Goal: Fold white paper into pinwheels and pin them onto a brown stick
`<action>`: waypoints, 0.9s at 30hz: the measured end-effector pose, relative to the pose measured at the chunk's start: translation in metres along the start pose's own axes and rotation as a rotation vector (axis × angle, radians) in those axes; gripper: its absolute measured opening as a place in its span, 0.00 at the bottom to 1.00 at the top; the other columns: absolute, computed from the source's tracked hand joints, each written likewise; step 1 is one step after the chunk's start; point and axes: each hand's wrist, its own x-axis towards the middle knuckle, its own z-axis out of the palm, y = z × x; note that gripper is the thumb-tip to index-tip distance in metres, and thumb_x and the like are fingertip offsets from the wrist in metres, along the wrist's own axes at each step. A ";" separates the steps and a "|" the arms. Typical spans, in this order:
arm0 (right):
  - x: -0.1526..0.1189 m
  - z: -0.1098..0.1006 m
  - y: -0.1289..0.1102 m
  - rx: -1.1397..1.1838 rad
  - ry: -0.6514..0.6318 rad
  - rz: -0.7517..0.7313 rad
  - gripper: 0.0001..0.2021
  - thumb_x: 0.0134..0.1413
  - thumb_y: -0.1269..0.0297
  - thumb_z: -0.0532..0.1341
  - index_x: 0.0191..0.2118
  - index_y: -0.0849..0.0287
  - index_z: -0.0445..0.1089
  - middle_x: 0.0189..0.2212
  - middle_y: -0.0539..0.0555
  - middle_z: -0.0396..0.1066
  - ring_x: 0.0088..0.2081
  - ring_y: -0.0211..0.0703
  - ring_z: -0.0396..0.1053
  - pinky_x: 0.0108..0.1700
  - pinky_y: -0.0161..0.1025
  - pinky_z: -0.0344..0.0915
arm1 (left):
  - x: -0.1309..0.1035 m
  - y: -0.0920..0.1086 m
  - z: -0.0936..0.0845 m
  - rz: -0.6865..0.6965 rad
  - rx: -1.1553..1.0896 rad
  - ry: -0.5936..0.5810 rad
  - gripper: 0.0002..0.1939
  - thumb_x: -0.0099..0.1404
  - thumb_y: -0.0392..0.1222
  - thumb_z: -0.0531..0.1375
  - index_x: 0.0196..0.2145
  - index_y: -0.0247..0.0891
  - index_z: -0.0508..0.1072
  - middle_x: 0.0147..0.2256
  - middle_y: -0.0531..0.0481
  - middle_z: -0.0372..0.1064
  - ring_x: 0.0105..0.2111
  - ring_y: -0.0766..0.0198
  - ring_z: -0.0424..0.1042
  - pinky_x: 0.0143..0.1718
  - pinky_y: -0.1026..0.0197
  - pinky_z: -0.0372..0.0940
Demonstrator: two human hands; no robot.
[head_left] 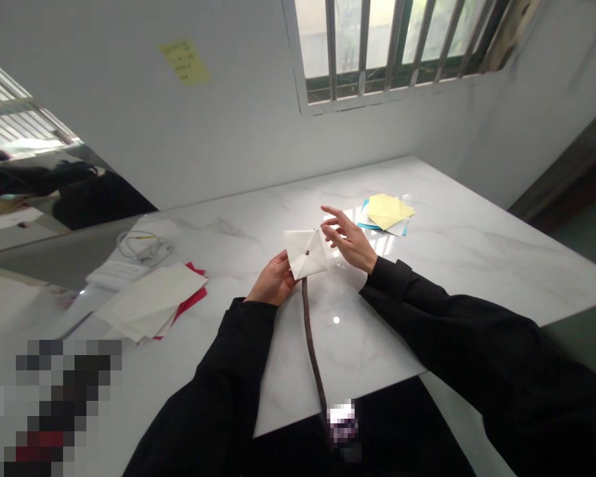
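A white paper pinwheel [305,242], its folds meeting at a small brown dot in the middle, is held above the table. My left hand [274,279] is closed on its left and lower edge, with some fingers hidden behind the paper. A long brown stick [310,334] runs from beneath the pinwheel down toward my lap; its lower end meets a blurred-out patch. Just right of the pinwheel, my right hand [350,242] is raised with fingers apart, and nothing shows in it.
Cream and red paper sheets [153,301] lie at the left, near a white cable [146,246]. Folded yellow paper [390,211] tops a small blue and white pile at the back right. A yellow note [185,61] sticks to the wall beside a barred window [372,40].
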 end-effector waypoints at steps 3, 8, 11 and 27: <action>0.000 -0.003 -0.002 -0.058 -0.011 -0.040 0.29 0.68 0.44 0.58 0.68 0.51 0.64 0.48 0.56 0.72 0.35 0.39 0.71 0.35 0.36 0.72 | 0.000 0.001 -0.002 0.004 0.000 0.012 0.20 0.58 0.48 0.72 0.45 0.37 0.78 0.43 0.41 0.80 0.45 0.52 0.79 0.42 0.58 0.73; -0.001 -0.003 0.000 -0.097 -0.046 -0.082 0.26 0.70 0.43 0.54 0.65 0.51 0.69 0.52 0.58 0.73 0.41 0.42 0.72 0.39 0.37 0.72 | 0.001 0.001 -0.003 0.017 0.032 0.013 0.21 0.58 0.51 0.72 0.46 0.39 0.78 0.42 0.42 0.80 0.44 0.52 0.79 0.41 0.58 0.74; -0.001 -0.002 0.001 -0.103 -0.072 -0.085 0.27 0.70 0.42 0.54 0.65 0.50 0.70 0.51 0.58 0.73 0.41 0.42 0.72 0.40 0.38 0.71 | 0.000 0.001 -0.004 0.010 0.034 0.005 0.22 0.58 0.51 0.72 0.47 0.39 0.78 0.43 0.43 0.80 0.44 0.52 0.80 0.41 0.58 0.74; 0.000 -0.006 0.003 -0.198 -0.104 -0.015 0.30 0.69 0.36 0.51 0.55 0.56 0.75 0.35 0.53 0.77 0.29 0.38 0.70 0.35 0.36 0.66 | 0.001 0.002 -0.008 0.030 -0.034 0.006 0.20 0.59 0.46 0.72 0.48 0.36 0.79 0.44 0.41 0.80 0.44 0.52 0.80 0.45 0.57 0.75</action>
